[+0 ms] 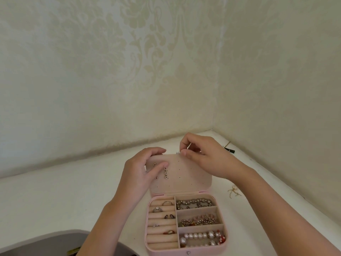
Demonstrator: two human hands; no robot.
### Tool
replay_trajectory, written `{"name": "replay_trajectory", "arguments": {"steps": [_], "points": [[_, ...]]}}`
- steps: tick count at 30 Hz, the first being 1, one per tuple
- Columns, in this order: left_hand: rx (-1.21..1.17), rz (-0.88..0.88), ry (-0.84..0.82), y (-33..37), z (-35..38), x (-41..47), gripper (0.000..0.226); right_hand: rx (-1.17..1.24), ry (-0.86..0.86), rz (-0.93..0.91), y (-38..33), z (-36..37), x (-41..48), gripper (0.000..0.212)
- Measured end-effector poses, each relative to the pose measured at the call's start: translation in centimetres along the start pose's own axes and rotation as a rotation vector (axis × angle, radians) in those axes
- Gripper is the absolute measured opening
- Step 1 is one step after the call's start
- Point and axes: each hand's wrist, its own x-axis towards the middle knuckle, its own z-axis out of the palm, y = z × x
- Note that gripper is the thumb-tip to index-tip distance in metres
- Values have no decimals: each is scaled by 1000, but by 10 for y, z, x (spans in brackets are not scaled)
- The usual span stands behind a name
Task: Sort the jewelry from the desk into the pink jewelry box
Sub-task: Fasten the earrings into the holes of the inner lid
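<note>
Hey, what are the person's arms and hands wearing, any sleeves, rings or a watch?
Nothing shows. The left forearm and right forearm are bare to the picture's edge, no sleeve in view. Neither wrist carries a watch or bracelet. The visible fingers of the left hand and right hand have no rings. The nails that show look short and plain.
</note>
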Motion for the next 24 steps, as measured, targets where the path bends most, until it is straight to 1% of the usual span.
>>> {"name": "replay_trajectory", "arguments": {"steps": [3, 7, 10, 13, 17, 24], "points": [[34, 56, -37, 6, -8, -7, 22, 132, -107, 65, -1, -9, 6, 17], [84, 176, -93, 9, -17, -20, 16, 308, -379, 155, -6, -19, 19, 4], [122, 266, -128, 7, -22, -30, 12, 291, -581, 179, -9, -12, 30, 5], [146, 313, -144, 6, -25, -35, 14, 245, -734, 198, -11, 0, 37, 13], [159, 320, -162, 7, -26, -39, 14, 189, -810, 175, -14, 3, 37, 10], [158, 316, -168, 6, -26, -39, 16, 183, -801, 163, -17, 4, 34, 6]]}}
